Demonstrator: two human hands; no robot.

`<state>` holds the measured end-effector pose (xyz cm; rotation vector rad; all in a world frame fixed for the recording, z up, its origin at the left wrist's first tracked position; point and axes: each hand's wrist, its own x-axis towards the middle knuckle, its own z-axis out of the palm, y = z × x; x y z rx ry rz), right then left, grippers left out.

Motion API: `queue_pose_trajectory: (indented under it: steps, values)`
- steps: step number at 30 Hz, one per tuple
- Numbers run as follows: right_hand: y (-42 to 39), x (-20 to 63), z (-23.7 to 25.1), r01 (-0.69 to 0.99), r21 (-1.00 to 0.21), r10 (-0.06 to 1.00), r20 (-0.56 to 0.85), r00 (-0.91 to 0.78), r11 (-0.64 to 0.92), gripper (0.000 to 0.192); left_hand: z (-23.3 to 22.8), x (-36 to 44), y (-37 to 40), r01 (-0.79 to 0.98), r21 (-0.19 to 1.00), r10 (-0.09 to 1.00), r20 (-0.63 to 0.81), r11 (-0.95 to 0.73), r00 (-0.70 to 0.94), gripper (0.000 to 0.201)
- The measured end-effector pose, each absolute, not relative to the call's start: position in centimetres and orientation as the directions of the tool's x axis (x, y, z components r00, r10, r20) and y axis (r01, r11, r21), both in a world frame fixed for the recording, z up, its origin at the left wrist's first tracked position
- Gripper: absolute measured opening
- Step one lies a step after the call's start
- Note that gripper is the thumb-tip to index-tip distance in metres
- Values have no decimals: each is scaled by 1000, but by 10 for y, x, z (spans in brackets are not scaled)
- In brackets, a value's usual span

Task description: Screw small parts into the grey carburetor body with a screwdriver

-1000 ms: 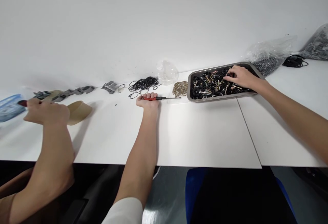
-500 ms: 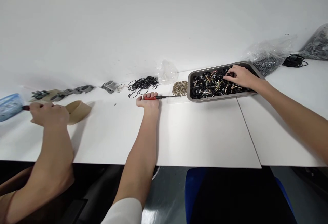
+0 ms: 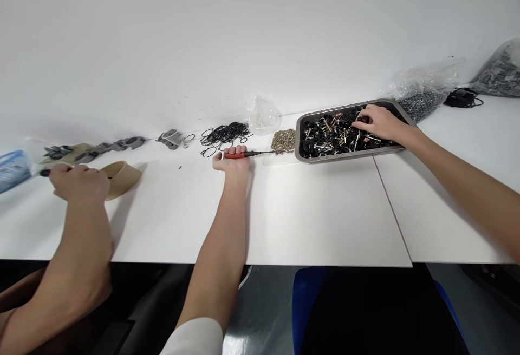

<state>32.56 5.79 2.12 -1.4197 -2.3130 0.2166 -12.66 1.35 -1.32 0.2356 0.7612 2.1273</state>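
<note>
My left hand rests on the white table, closed around the red and black handle of a screwdriver. The screwdriver's thin shaft points right, toward a small heap of brass-coloured screws. Over at the right, my right hand reaches into a grey metal tray full of black parts and metal pins. Its thumb and fingers are pinched together at the parts; a bit of black shows there, but what they hold is partly hidden.
At left a co-worker's hand holds a dark handle beside a tan ring-shaped piece. Black rubber rings, grey clamp-like parts and a clear plastic bag lie along the wall. Bags of dark parts stand beyond the tray.
The whole view has shifted slightly, so things sit a little further left. Both my hands keep their places, and the co-worker's hand has turned slightly.
</note>
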Motion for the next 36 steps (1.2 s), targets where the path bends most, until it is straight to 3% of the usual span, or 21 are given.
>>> queue_pose_trajectory:
  steps: [5,10,23,28,36]
  values:
    - [59,326,20,816,-336,877,276,-393,471,47,-17,-125,16,-611,654,746,-105,-446,-658,36]
    - [56,325,21,817,-350,885,263,-384,459,46,-14,-121,16,-668,579,699,-221,-467,-680,33]
    - [54,323,24,822,-347,888,258,-380,452,46,-17,-123,17,-658,594,748,-137,-463,-650,31]
    - [55,323,23,817,-348,884,265,-386,461,46,-15,-122,16,-593,664,755,-64,-455,-652,35]
    - [53,323,25,814,-351,883,261,-389,462,45,-8,-117,12,-654,599,743,-141,-463,-655,26]
